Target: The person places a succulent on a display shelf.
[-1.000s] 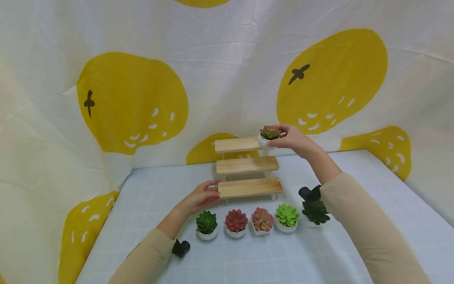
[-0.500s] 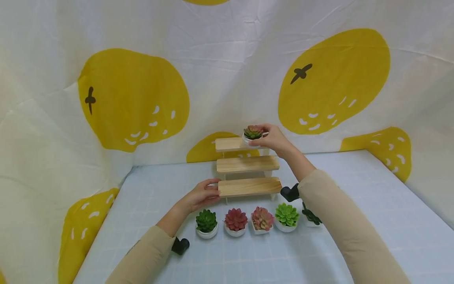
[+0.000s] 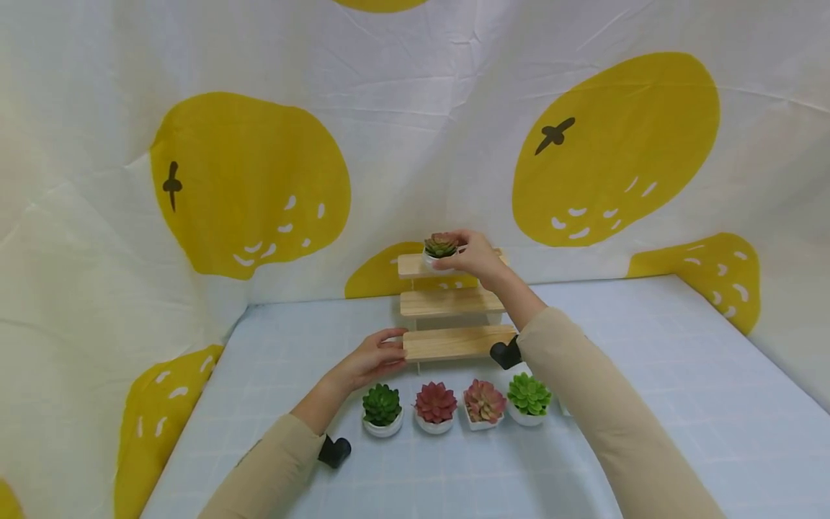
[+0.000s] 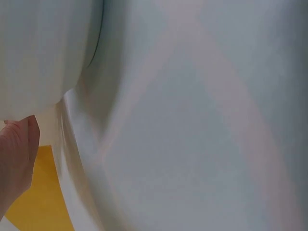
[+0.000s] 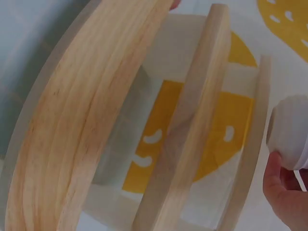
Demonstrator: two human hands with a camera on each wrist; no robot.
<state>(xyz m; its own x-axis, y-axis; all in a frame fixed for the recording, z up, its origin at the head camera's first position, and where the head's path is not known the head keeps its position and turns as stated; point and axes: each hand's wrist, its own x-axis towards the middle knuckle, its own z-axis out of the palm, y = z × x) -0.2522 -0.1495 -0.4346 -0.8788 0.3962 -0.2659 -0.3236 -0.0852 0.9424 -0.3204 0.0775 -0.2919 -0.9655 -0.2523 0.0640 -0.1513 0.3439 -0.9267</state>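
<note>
My right hand pinches the white pot of a small red-green succulent over the left part of the top step of a three-tier wooden stand. In the right wrist view the white pot is close beside the top step; I cannot tell if they touch. At the bottom step's left end, my left hand holds the stand with thumb and fingers. In front of the stand are a dark green succulent, a red one, a pink one and a bright green one.
A light blue checked cloth covers the table. Behind it hangs a white curtain with large yellow fruit prints. Another white pot is mostly hidden by the right sleeve. A black wrist device shows at the left cuff.
My right hand has carried the red-green succulent leftward along the top step, from its right end to its left part. The left hand has stayed on the bottom step.
</note>
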